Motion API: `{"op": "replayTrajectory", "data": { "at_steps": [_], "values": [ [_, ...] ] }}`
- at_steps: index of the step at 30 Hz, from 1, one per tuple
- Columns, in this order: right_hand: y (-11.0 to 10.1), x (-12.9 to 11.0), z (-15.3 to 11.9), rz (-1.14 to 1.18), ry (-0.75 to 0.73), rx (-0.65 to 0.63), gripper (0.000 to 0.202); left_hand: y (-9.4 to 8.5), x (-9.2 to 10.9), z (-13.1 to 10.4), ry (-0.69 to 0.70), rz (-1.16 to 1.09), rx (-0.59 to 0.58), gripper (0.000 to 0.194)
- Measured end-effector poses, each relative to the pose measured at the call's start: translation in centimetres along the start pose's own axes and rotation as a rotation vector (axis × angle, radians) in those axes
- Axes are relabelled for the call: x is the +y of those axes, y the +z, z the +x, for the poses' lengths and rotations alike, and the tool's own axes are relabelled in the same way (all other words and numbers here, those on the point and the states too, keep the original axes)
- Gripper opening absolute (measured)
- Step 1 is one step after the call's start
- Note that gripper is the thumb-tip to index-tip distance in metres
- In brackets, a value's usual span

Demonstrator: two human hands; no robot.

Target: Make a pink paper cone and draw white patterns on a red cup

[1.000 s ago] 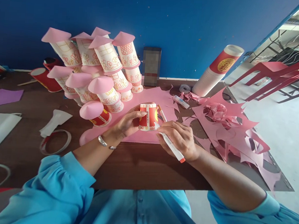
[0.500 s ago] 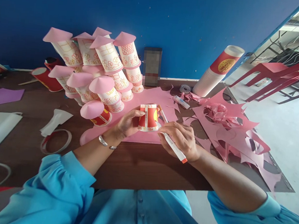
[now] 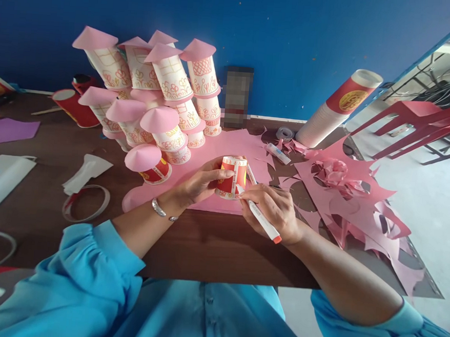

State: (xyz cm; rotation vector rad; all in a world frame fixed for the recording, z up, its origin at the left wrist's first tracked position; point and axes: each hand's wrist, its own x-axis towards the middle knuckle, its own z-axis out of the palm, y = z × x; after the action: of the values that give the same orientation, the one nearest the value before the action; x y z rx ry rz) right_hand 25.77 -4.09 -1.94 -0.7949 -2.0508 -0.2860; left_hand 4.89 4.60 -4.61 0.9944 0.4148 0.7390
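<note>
A red and white paper cup [image 3: 227, 181] is upside down in my left hand [image 3: 204, 182], its thumb pressed on the cup's side. My right hand [image 3: 270, 207] is closed around a white marker [image 3: 262, 221] with an orange end. The marker's other end points at the cup's lower band, which carries small drawn patterns. Beside the cup, a second white pen [image 3: 251, 174] shows partly behind my hands. Pink card [image 3: 242, 144] lies beneath.
Several drawn-on paper cup towers [image 3: 173, 82] with pink cone roofs stand at the back left. A cup stack [image 3: 335, 112] leans at the right, near pink card scraps [image 3: 354, 193]. Rolls of tape [image 3: 86, 215] and a glue stick [image 3: 278, 153] lie on the table.
The cup in my left hand has moved slightly right and turned a little. The marker is now at the cup's lower band. The whole view has shifted slightly.
</note>
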Motion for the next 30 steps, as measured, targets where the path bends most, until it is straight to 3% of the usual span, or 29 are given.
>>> {"op": "replayTrajectory", "data": {
  "at_steps": [30],
  "values": [
    [0.01, 0.3, -0.21, -0.041, 0.007, -0.02, 0.014, 0.3, 0.15, 0.2, -0.027, 0.003, 0.031, 0.057]
  ]
}}
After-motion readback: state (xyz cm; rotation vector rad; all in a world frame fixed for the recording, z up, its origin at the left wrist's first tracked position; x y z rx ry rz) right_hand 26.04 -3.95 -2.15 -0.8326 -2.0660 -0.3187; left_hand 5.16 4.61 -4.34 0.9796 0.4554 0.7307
